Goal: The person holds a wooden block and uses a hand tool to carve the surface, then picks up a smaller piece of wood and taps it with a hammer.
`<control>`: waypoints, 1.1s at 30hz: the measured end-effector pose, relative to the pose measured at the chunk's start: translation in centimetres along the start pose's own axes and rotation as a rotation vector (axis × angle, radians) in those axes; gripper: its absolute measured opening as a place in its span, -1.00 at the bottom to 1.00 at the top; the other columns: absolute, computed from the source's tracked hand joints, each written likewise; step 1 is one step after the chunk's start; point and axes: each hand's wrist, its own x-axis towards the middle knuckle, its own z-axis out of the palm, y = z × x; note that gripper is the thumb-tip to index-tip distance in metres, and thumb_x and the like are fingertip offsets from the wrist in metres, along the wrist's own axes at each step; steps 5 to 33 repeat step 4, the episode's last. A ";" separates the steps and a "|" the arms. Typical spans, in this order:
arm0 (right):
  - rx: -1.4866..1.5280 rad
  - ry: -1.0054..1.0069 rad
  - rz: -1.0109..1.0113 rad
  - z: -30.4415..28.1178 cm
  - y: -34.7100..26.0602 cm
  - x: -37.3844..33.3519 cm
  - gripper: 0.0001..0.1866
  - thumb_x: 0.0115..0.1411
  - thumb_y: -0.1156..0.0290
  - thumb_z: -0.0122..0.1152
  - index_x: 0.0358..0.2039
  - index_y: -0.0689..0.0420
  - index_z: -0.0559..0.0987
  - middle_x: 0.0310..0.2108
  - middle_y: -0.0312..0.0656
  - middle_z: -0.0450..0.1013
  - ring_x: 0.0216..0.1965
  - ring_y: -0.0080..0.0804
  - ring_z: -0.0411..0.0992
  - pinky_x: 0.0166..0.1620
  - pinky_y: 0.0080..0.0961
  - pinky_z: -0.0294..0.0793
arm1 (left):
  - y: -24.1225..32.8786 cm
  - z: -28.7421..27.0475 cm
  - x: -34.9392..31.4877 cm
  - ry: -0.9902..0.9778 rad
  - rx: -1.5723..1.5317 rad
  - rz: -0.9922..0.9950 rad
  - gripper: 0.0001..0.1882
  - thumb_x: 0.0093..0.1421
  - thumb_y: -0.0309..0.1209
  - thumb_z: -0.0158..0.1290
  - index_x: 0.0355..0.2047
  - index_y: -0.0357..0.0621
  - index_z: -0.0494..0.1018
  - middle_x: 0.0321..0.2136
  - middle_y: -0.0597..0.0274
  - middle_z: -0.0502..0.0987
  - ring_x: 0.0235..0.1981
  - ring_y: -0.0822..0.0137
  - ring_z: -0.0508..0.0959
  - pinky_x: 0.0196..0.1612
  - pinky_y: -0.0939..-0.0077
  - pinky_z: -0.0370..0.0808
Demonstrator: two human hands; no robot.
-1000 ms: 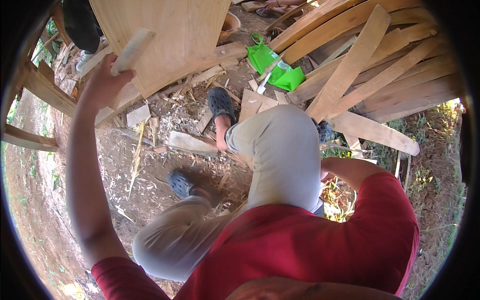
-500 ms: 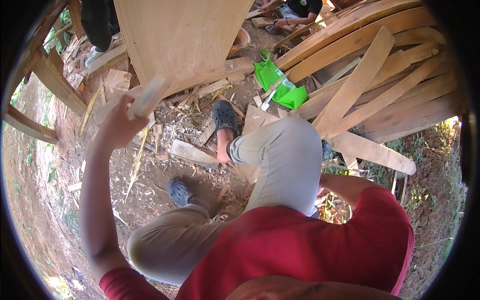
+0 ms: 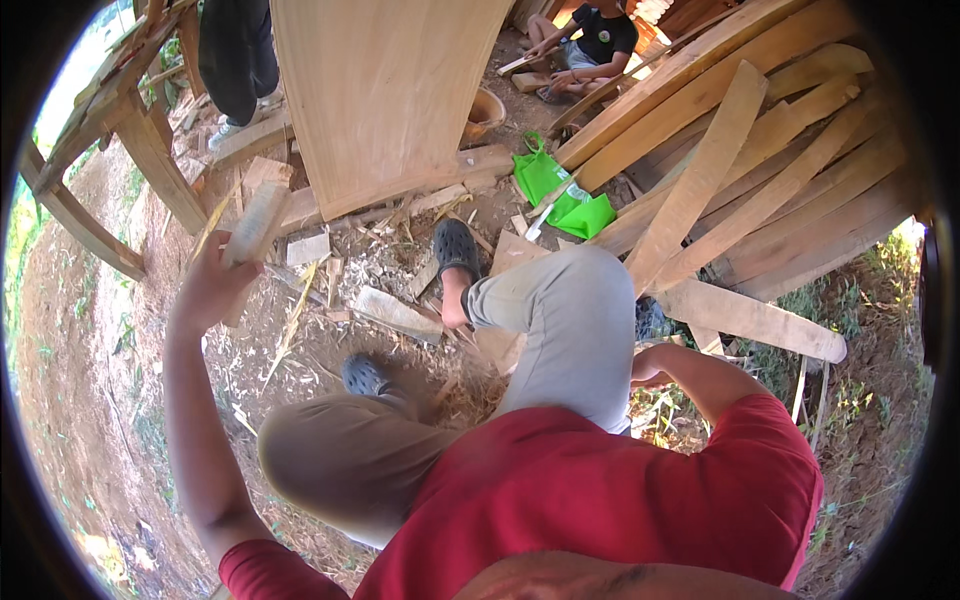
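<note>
My left hand [image 3: 212,285] is raised on the left, its fingers wrapped round a short pale wood block [image 3: 258,222] that sticks up past them. Beyond the block stands a wide wooden panel [image 3: 390,95], its lower edge by a beam on the ground. My right hand [image 3: 652,366] is low beside my raised knee [image 3: 590,300]. The knee hides part of its fingers, so whether they hold anything does not show.
Curved planks [image 3: 710,170] are stacked at the right, near a green bag [image 3: 560,190]. Shavings and offcuts [image 3: 395,312] litter the ground between my feet. A person [image 3: 600,45] sits at the back with a wood strip; another person's dark-clad legs [image 3: 235,60] stand at the back left.
My left hand has moved left and slightly down with the wood block, away from the panel. The view has shifted a little. My right hand stays by the knee.
</note>
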 end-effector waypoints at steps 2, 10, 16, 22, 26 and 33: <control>0.055 0.149 0.022 0.6 0.3 0.2 -0.45 0.46 -0.12 -0.02 0.19 0.03 0.53 -0.53 -0.34 0.35 -0.55 -0.52 0.29 -0.43 -0.43 0.43 | -0.1 -1.2 0.6 0.023 0.006 0.038 -0.27 0.23 -0.23 0.27 0.30 -0.26 0.25 -0.01 -0.20 0.60 -0.11 0.11 0.66 0.02 0.23 0.55; 0.145 0.292 0.049 1.8 1.0 2.0 -0.50 0.47 -0.09 0.02 0.20 -0.04 0.51 -0.44 -0.36 0.43 -0.53 -0.56 0.31 -0.43 -0.43 0.43 | 0.4 -0.8 2.0 0.017 -0.009 0.072 -0.26 0.23 -0.23 0.27 0.31 -0.25 0.24 0.00 -0.18 0.60 -0.10 0.11 0.66 0.02 0.24 0.54; 0.145 0.292 0.049 1.8 1.0 2.0 -0.50 0.47 -0.09 0.02 0.20 -0.04 0.51 -0.44 -0.36 0.43 -0.53 -0.56 0.31 -0.43 -0.43 0.43 | 0.4 -0.8 2.0 0.017 -0.009 0.072 -0.26 0.23 -0.23 0.27 0.31 -0.25 0.24 0.00 -0.18 0.60 -0.10 0.11 0.66 0.02 0.24 0.54; 0.145 0.292 0.049 1.8 1.0 2.0 -0.50 0.47 -0.09 0.02 0.20 -0.04 0.51 -0.44 -0.36 0.43 -0.53 -0.56 0.31 -0.43 -0.43 0.43 | 0.4 -0.8 2.0 0.017 -0.009 0.072 -0.26 0.23 -0.23 0.27 0.31 -0.25 0.24 0.00 -0.18 0.60 -0.10 0.11 0.66 0.02 0.24 0.54; 0.145 0.292 0.049 1.8 1.0 2.0 -0.50 0.47 -0.09 0.02 0.20 -0.04 0.51 -0.44 -0.36 0.43 -0.53 -0.56 0.31 -0.43 -0.43 0.43 | 0.4 -0.8 2.0 0.017 -0.009 0.072 -0.26 0.23 -0.23 0.27 0.31 -0.25 0.24 0.00 -0.18 0.60 -0.10 0.11 0.66 0.02 0.24 0.54; 0.145 0.292 0.049 1.8 1.0 2.0 -0.50 0.47 -0.09 0.02 0.20 -0.04 0.51 -0.44 -0.36 0.43 -0.53 -0.56 0.31 -0.43 -0.43 0.43 | 0.4 -0.8 2.0 0.017 -0.009 0.072 -0.26 0.23 -0.23 0.27 0.31 -0.25 0.24 0.00 -0.18 0.60 -0.10 0.11 0.66 0.02 0.24 0.54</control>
